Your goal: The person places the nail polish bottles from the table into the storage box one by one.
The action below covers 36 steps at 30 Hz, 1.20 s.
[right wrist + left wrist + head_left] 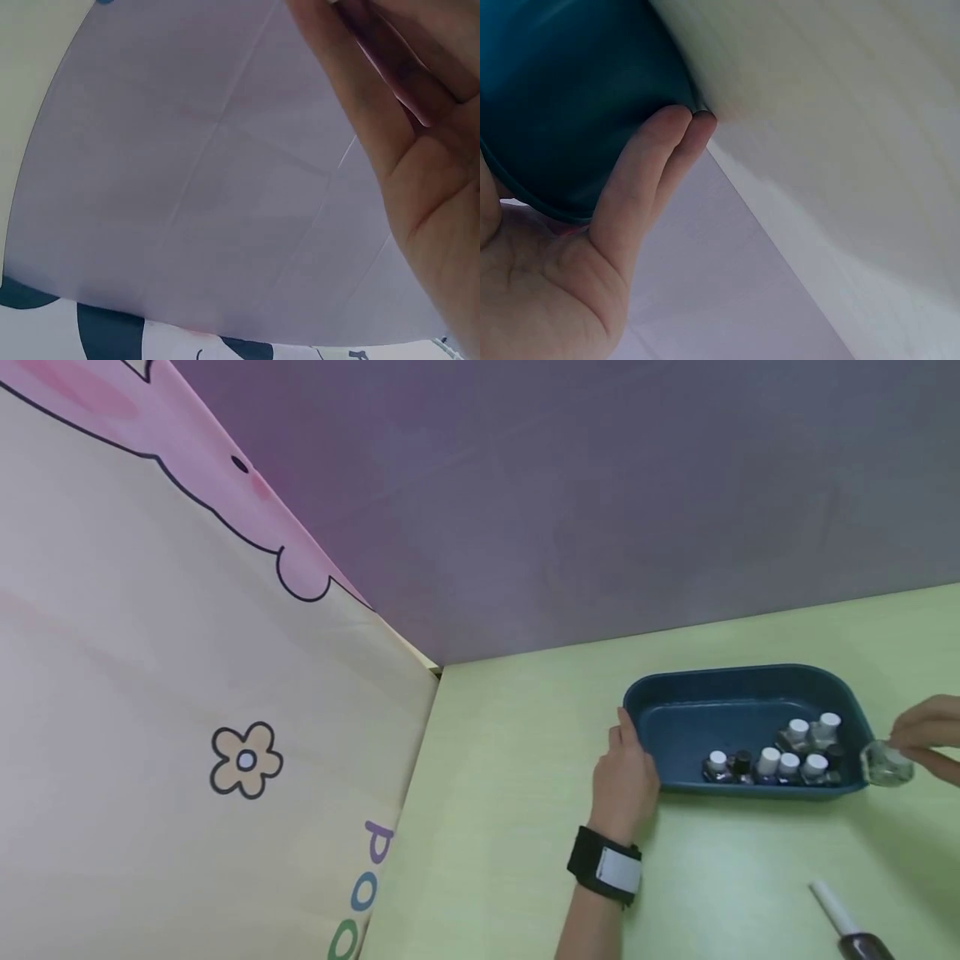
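A dark blue tray (675,735) lies on the pale green table, with several small glass bottles (789,766) in its right part, some white-capped and some black-capped, like nail polish bottles. My left hand (624,785) holds the tray's left end; in the left wrist view, fingers (634,184) of it lie along the outer wall. Beside the tray's right rim, my right hand (930,735) pinches a clear glass bottle (887,764) by its top, which the fingers hide. The right wrist view shows that hand (435,165), but hardly any of the bottle.
A dark bottle with a long white cap (834,906) lies near the bottom edge of the head view, in front of the tray. Behind the table hangs a grey-purple sheet (570,510). A printed cloth with a flower (246,760) borders the left side.
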Each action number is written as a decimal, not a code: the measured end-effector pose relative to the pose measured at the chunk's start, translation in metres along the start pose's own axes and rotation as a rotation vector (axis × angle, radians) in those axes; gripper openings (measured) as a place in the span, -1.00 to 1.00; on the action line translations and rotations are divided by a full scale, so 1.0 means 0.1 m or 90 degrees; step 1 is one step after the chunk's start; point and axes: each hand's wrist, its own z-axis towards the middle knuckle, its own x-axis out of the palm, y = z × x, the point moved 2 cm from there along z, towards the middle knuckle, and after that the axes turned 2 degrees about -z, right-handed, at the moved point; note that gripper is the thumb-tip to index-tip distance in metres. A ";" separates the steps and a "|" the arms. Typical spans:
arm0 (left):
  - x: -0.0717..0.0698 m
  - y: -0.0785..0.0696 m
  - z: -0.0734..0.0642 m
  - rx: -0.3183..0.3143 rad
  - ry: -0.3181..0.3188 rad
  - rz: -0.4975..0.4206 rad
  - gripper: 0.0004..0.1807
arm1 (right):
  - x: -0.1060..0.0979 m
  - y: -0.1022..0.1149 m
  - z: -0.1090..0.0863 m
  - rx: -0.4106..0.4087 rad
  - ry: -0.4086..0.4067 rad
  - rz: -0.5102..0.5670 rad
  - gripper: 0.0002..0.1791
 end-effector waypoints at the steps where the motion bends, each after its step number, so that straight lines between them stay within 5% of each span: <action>1: 0.00 0.00 0.00 -0.001 0.001 0.000 -0.28 | -0.04 0.09 0.12 -0.013 0.019 -0.005 -0.11; 5: -0.01 0.00 0.01 -0.002 0.003 -0.007 -0.28 | -0.05 0.23 0.34 -0.042 0.033 -0.019 -0.11; 13: -0.01 -0.01 -0.01 0.007 -0.004 -0.005 -0.28 | 0.01 0.35 0.48 0.031 0.102 -0.085 0.00; 21: 0.00 0.01 0.00 0.002 -0.004 -0.005 -0.28 | 0.08 0.44 0.58 0.055 0.105 -0.095 0.05; 26: 0.00 0.01 0.01 0.004 -0.006 -0.001 -0.28 | 0.19 0.44 0.58 0.070 0.132 -0.112 -0.85; 31: -0.01 0.00 0.01 0.005 -0.004 0.000 -0.28 | 0.32 0.38 0.56 0.040 0.150 -0.109 -0.61; 34: -0.01 0.00 0.01 0.002 0.000 -0.002 -0.28 | 0.39 0.35 0.52 0.020 0.155 -0.100 -0.65; 36: -0.01 0.00 0.01 0.000 0.003 -0.005 -0.28 | 0.43 0.32 0.49 0.014 0.156 -0.087 -0.89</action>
